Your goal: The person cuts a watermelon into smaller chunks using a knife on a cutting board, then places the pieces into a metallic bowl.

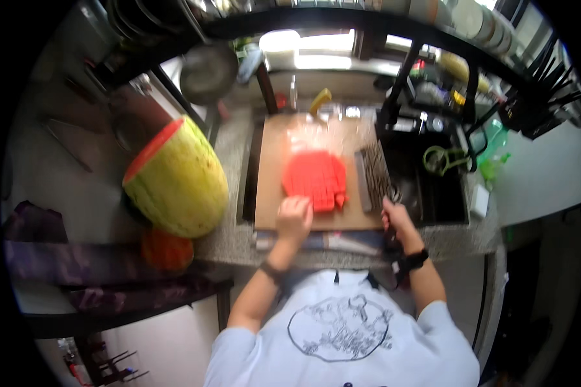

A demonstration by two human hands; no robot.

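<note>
Red watermelon flesh (314,179), cut through in a grid into small pieces, lies on the brown cutting board (273,145). My left hand (295,215) is at the near left edge of the flesh with its fingers curled; blur hides whether they grip any. In my right hand (398,217) is the handle of a cleaver with a dark, wavy-patterned blade (374,176). The blade is over the right side of the board, apart from the flesh. A large watermelon (184,184) with its top cut off, red flesh showing, stands left of the board.
The board lies across a black sink (409,193), which holds a green-rimmed utensil (438,162). An orange-red round object (167,249) sits below the large watermelon. A black rack (339,17) spans overhead, and a pan (208,72) hangs at left. Black utensils (542,104) hang at right.
</note>
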